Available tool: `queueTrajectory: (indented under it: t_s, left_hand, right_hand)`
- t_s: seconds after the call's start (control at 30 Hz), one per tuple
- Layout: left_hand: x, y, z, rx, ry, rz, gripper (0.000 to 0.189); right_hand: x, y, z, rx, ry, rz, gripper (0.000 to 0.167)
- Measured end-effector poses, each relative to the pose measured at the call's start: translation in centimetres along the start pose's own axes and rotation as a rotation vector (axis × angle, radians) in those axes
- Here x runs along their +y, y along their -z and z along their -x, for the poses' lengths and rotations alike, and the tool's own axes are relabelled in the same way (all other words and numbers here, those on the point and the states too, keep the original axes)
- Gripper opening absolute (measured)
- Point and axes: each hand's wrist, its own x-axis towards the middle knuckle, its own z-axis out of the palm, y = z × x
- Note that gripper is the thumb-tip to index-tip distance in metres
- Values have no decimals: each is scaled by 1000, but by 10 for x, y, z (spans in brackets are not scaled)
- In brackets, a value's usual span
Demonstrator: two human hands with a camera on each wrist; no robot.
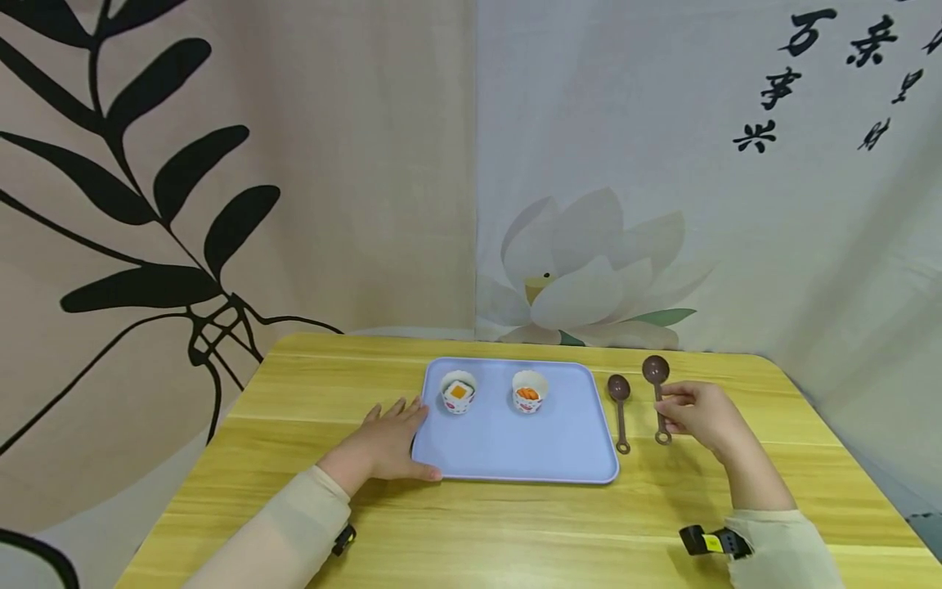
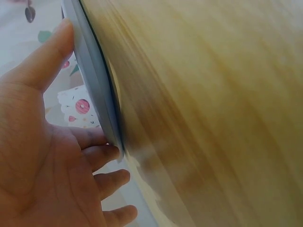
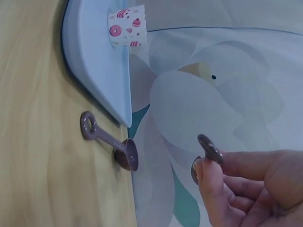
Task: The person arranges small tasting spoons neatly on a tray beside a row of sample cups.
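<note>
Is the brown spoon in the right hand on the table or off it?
Off it: in the right wrist view, the brown measuring spoon, pinched by the right hand, shows against the backdrop, apart from the table.

Head view bright; soft shadows on table (image 1: 515,532) (left-wrist view blurry).

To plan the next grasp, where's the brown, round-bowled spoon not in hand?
In the head view, the unheld brown spoon lies on the wooden table, right of the blue rectangular tray and left of the right hand.
</note>
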Motion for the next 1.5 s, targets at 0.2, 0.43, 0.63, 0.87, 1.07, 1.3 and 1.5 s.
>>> queueTrajectory:
  t_s: [0.2,0.43,0.63,0.87,1.07,1.3,1.5]
  left_hand:
    - [1,1,0,-3,-1,5,117]
    - [0,0,0,-4,-1,6,118]
    - [-1,-1,-1,-4,2,8,118]
    - [0,1,0,-7,6,14,117]
    - [-1,0,1,-7,7,17,118]
    - [-1,-1,0,-2,4,17,118]
    - [0,-1,0,-4,5,16,118]
  right_hand:
    - [-6,-2,5,12,20,9,46]
    - [-14,-8,10,35,62,25,44]
    - [-21,-12,12,56,83,26,44]
    - [-27,-17,14,78,109,27,42]
    - [-29,-25,13,95,146,27,39]
    - [-35,-35,16,99,156,-10,38]
    - [-38,-44,18,93,167,-46,35]
